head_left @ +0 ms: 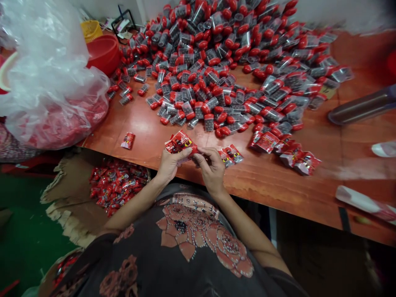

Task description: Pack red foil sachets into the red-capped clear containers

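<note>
Close to the table's front edge, my left hand (169, 164) is closed on red printed wrappers (179, 141), its thumb lying across them. Fingers and thumb of my right hand (213, 168) pinch together at the right end of the same wrappers; what exactly lies between those fingertips is hidden. Flat printed packets (231, 154) lie on the table just right of my right hand. Farther right sit several filled red packets (291, 152). One wrapped piece (128, 140) lies alone to the left.
A large heap of clear tubes with red caps (198, 74) covers the back of the table (148, 136). On the left stand a bulging plastic bag (55, 103) and a red bowl (104, 53). Below the edge, a carton (71, 194) holds wrapped pieces (117, 183). A dark cylinder (361, 108) lies right.
</note>
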Demonstrator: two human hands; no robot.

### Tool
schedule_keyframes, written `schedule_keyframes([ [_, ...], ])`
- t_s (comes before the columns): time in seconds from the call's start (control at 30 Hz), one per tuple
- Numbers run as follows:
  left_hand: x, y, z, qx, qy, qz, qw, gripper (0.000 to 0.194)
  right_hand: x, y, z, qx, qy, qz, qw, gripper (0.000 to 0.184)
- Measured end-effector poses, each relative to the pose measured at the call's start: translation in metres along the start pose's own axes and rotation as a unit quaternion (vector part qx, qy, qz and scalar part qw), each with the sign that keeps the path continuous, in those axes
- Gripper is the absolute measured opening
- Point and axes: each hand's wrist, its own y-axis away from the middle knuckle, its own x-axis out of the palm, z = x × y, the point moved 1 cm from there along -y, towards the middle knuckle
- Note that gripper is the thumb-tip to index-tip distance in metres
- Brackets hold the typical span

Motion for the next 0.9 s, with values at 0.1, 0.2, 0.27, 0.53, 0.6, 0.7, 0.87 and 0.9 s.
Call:
schedule_keyframes([
  [0.1,-0.003,-0.003,-0.001,0.019,-0.022,-0.023,0.999,0.030,0.001,0.002,0.000,0.008,0.001,0.003,1.000,0.020],
  [0.2,-0.004,-0.006,-0.003,0.027,-0.054,-0.031,0.998,0.033,0.002,0.003,0.001,-0.001,0.007,0.007,1.000,0.020],
  [0.27,-0.004,-0.006,-0.004,0.021,-0.074,-0.025,0.997,0.036,0.003,0.003,0.001,0.005,-0.004,0.007,1.000,0.020],
  [0.53,-0.006,-0.004,-0.008,-0.004,-0.090,0.008,0.996,0.035,0.003,-0.002,-0.001,0.097,-0.108,0.015,0.989,0.028],
  [0.6,-0.007,-0.004,-0.009,-0.014,-0.087,0.011,0.996,0.034,-0.001,-0.004,-0.002,0.074,-0.084,0.039,0.993,0.034],
  [0.7,-0.008,-0.003,-0.011,-0.025,-0.075,0.022,0.997,0.034,-0.006,-0.006,-0.001,0.041,-0.029,0.078,0.996,0.035],
  [0.87,-0.009,-0.002,-0.013,-0.017,-0.055,0.015,0.998,0.032,-0.009,-0.006,0.004,0.020,0.020,0.079,0.996,0.031],
  [0.9,-0.009,-0.002,-0.012,-0.008,-0.058,0.008,0.998,0.031,-0.009,-0.006,0.005,0.017,0.028,0.077,0.997,0.030],
])
